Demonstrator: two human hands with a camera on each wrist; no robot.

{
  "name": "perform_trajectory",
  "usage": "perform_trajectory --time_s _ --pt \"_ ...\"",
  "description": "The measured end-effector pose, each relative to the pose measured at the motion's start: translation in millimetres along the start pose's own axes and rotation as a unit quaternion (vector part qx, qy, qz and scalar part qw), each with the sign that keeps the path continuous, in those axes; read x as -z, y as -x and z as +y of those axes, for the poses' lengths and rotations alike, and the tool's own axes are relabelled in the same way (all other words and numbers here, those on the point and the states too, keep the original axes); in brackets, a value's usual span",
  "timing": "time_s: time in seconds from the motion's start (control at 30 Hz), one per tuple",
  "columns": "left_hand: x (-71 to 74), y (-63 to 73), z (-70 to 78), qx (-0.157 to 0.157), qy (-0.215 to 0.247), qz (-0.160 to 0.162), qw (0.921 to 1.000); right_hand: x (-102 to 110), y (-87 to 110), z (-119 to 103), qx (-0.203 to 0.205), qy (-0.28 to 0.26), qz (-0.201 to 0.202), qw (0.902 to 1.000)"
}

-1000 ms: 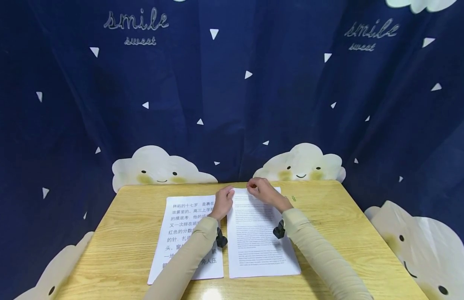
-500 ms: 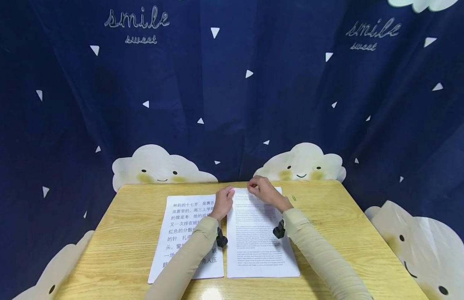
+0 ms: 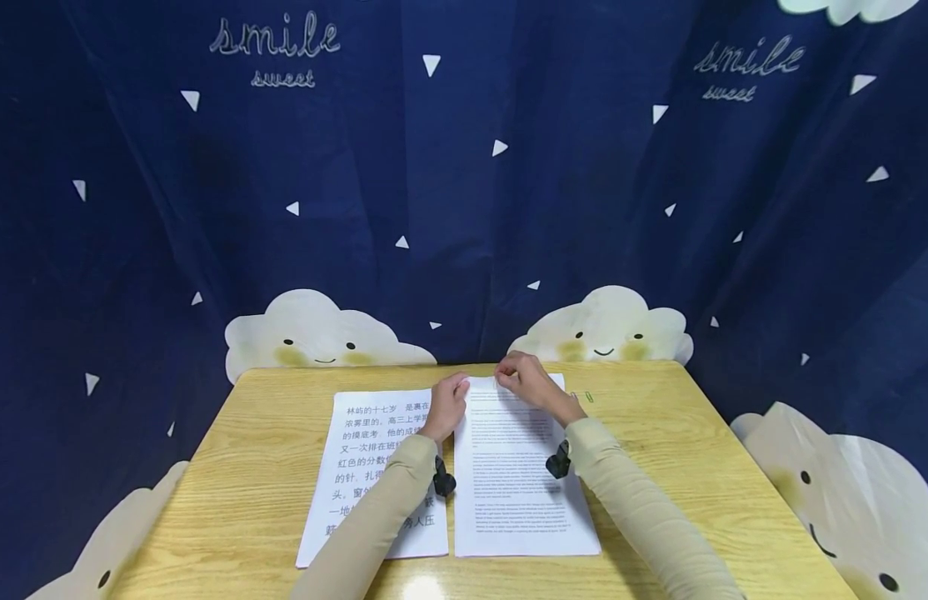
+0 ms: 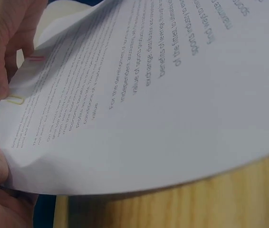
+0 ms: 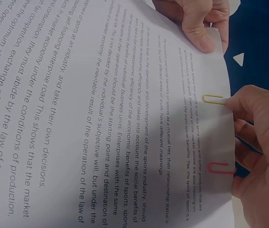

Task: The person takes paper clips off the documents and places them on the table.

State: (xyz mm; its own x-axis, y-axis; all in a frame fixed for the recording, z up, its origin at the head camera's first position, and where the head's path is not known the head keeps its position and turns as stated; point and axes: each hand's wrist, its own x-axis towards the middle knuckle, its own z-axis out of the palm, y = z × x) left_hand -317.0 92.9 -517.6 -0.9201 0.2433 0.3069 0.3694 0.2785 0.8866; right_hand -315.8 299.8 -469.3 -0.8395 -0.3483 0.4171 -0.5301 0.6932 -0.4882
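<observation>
My left hand (image 3: pixel 445 407) pinches the top left corner of a stack of printed sheets (image 3: pixel 520 475), thumb on top, as the right wrist view shows. At the top edge of that stack, my right hand (image 3: pixel 530 383) pinches the outer end of a yellow paper clip (image 5: pixel 214 103), whose loop lies over the paper. A red paper clip (image 5: pixel 220 164) sits on the same edge, beside the right hand's lower fingers. Seen from the left wrist, the sheets (image 4: pixel 148 142) bow upward, with their near edge raised above the wood.
Another stack of paper (image 3: pixel 359 433) with large Chinese print lies to the left, partly under the left sleeve (image 3: pixel 374 525). Beyond the right hand, a green paper clip (image 3: pixel 589 397) lies on the wooden table (image 3: pixel 659 442). A dark blue curtain (image 3: pixel 449 183) hangs behind.
The lower end of the printed sheets has shifted slightly left since the earliest frame. Both hands stay almost where they were at the top edge.
</observation>
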Motion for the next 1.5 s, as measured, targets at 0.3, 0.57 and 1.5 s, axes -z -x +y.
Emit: perform_trajectory --time_s 0.3,0.57,1.5 --pt "-2.1 0.7 -1.1 -0.008 0.002 -0.014 0.9999 2 4.2 1 -0.002 -0.004 0.008 1.0" --pt "-6.2 2.5 -4.4 -0.018 -0.012 0.0 0.9998 5 4.0 3 -0.009 -0.001 0.014 0.9999" --pt "-5.4 4.4 -10.0 -0.024 -0.002 0.007 0.9997 50 26.2 17 -0.038 -0.003 0.085 0.9957"
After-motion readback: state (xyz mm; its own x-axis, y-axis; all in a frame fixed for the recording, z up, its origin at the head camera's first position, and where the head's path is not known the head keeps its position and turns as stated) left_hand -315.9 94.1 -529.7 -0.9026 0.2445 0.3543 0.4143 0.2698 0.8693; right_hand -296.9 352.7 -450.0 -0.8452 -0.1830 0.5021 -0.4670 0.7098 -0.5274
